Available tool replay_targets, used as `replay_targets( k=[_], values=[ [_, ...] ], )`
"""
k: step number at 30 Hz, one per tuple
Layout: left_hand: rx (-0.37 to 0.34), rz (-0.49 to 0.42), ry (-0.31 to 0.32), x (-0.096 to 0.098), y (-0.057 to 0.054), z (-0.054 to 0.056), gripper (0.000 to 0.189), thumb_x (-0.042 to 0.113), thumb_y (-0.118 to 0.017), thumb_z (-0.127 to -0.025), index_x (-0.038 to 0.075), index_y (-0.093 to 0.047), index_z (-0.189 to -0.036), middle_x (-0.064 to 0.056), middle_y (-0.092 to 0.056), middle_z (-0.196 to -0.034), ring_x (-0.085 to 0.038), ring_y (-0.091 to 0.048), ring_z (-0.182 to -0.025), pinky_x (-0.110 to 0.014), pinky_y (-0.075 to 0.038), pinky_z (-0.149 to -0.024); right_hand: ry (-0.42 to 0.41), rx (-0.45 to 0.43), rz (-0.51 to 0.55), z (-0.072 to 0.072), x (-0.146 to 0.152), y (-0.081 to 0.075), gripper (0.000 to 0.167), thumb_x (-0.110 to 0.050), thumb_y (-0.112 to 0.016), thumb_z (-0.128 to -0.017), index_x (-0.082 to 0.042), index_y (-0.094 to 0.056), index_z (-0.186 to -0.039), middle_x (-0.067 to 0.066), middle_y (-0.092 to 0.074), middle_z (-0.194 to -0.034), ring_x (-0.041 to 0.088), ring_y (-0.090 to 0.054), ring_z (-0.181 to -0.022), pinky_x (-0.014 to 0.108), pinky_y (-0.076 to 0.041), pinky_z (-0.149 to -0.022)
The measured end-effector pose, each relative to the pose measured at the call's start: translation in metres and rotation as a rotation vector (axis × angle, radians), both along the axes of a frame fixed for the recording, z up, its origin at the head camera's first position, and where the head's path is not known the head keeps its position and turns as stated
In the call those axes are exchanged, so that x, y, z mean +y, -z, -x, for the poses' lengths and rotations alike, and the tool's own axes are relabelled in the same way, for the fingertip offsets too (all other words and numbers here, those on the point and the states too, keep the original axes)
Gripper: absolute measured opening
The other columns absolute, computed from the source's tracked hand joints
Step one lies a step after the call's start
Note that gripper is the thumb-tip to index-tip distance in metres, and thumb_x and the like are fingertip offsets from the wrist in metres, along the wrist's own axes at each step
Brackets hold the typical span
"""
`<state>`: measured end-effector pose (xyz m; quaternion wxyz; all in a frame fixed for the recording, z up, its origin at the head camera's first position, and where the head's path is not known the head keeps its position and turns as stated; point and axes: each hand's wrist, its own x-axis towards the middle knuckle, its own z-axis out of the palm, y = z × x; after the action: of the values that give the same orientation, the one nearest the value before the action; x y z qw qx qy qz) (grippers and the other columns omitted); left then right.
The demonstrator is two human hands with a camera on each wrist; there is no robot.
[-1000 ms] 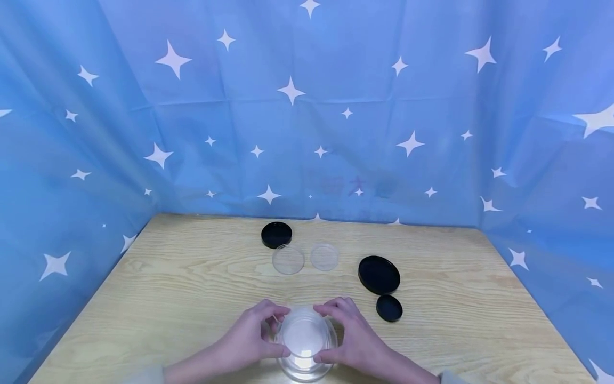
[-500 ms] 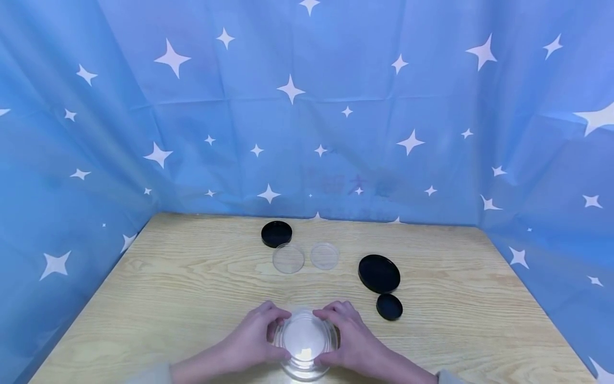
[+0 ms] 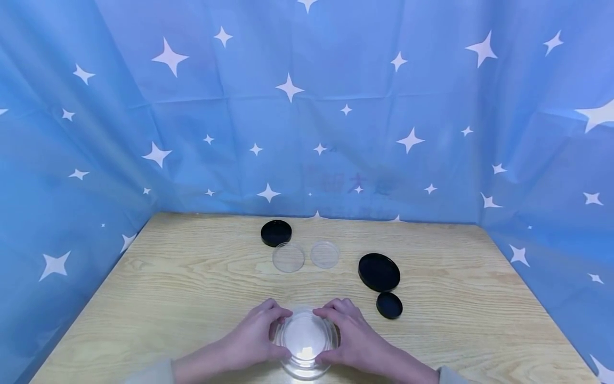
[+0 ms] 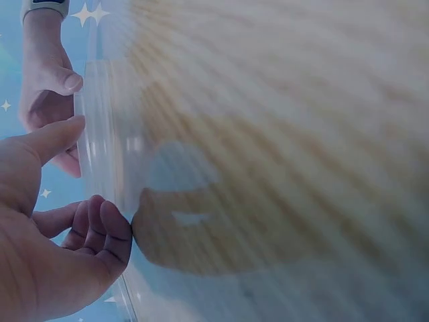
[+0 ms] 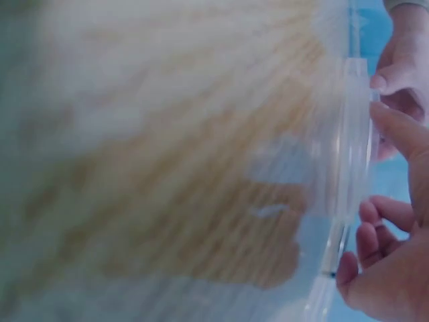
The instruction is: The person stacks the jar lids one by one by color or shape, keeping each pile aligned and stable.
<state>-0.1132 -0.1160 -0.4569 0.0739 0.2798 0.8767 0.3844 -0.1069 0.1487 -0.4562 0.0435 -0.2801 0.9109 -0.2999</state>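
A stack of clear, shallow round dishes like petri dishes stands at the table's near edge. Its upper dish (image 3: 304, 333) sits over a wider clear dish (image 3: 302, 375). My left hand (image 3: 256, 336) grips the upper dish's left side between thumb and fingers. On the opposite side my right hand (image 3: 356, 341) holds the same dish likewise. Both wrist views show the stack's layered rim (image 4: 100, 134) edge-on, thumb and fingertips against it. The lower fingers of the left hand (image 4: 57, 248) and of the right hand (image 5: 392, 261) curl in near the wider dish.
Beyond the hands, two clear round discs (image 3: 288, 257) (image 3: 325, 255) lie on the wooden table (image 3: 201, 277). A black round dish (image 3: 276, 233) stands behind them. To the right are a large black dish (image 3: 379, 272) and a small one (image 3: 389, 305). A blue star-patterned curtain (image 3: 307, 122) encloses the table.
The upper clear dish has shifted slightly toward me and looks settled lower into the stack. Both hands have followed it only a little. The other dishes have stayed in place.
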Motion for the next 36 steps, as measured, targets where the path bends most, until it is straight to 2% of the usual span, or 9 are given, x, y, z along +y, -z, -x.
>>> replay_targets(
  k=[5,10,19,24,27,32,36],
  values=[
    [0.034,0.052,0.024,0.001,-0.001,0.002,0.068,0.025,-0.092,-0.069,-0.002,-0.067,-0.126,0.009,-0.051,-0.1,-0.003,-0.048,-0.086,-0.023,-0.047,-0.077,-0.027,0.01,-0.003,0.002,0.001,-0.001,0.074,-0.046,-0.091,-0.072,-0.011,-0.066,-0.133,-0.011,-0.056,-0.118,0.011,-0.044,-0.108,0.039,-0.046,-0.093],
    [0.037,0.059,0.047,0.0,-0.001,0.003,0.068,0.026,-0.092,-0.07,-0.002,-0.067,-0.126,0.009,-0.051,-0.1,-0.003,-0.048,-0.088,-0.024,-0.048,-0.08,-0.04,0.0,-0.019,0.004,0.002,-0.001,0.073,-0.045,-0.091,-0.072,-0.011,-0.066,-0.132,-0.012,-0.056,-0.118,0.01,-0.044,-0.108,0.04,-0.046,-0.093],
    [-0.016,0.022,0.089,-0.004,0.0,0.009,0.072,0.028,-0.092,-0.072,-0.001,-0.064,-0.132,0.008,-0.05,-0.101,-0.004,-0.046,-0.082,-0.021,-0.044,-0.071,-0.068,-0.056,-0.037,0.009,0.005,-0.004,0.072,-0.046,-0.089,-0.075,-0.012,-0.065,-0.134,-0.011,-0.055,-0.122,0.012,-0.044,-0.111,0.041,-0.045,-0.096],
    [-0.041,-0.014,0.122,-0.009,0.001,0.012,0.075,0.033,-0.093,-0.072,0.0,-0.064,-0.133,0.007,-0.049,-0.099,-0.004,-0.047,-0.081,-0.02,-0.045,-0.07,-0.069,-0.057,-0.022,0.012,0.008,-0.005,0.074,-0.047,-0.089,-0.076,-0.012,-0.064,-0.137,-0.011,-0.054,-0.124,0.013,-0.044,-0.113,0.039,-0.047,-0.096],
    [-0.065,-0.062,0.134,-0.012,0.002,0.016,0.071,0.031,-0.093,-0.073,-0.001,-0.065,-0.131,0.005,-0.052,-0.097,-0.004,-0.05,-0.078,-0.021,-0.047,-0.067,-0.051,-0.065,-0.003,0.016,0.01,-0.009,0.076,-0.045,-0.089,-0.076,-0.012,-0.062,-0.139,-0.009,-0.054,-0.128,0.015,-0.044,-0.117,0.042,-0.048,-0.097],
    [-0.118,-0.161,0.095,-0.017,0.003,0.03,0.058,0.019,-0.091,-0.075,0.001,-0.068,-0.125,-0.001,-0.057,-0.096,-0.009,-0.055,-0.073,-0.022,-0.049,-0.063,-0.002,-0.11,0.072,0.033,0.016,-0.014,0.078,-0.038,-0.09,-0.077,-0.011,-0.058,-0.143,-0.001,-0.052,-0.133,0.026,-0.048,-0.122,0.051,-0.049,-0.096],
    [-0.148,-0.228,0.022,-0.022,0.002,0.044,0.055,0.015,-0.09,-0.076,0.0,-0.067,-0.124,-0.009,-0.059,-0.101,-0.012,-0.056,-0.072,-0.022,-0.049,-0.061,0.027,-0.104,0.124,0.051,0.021,-0.016,0.077,-0.036,-0.089,-0.08,-0.009,-0.057,-0.144,0.007,-0.055,-0.13,0.032,-0.054,-0.114,0.046,-0.051,-0.088]
  ],
)
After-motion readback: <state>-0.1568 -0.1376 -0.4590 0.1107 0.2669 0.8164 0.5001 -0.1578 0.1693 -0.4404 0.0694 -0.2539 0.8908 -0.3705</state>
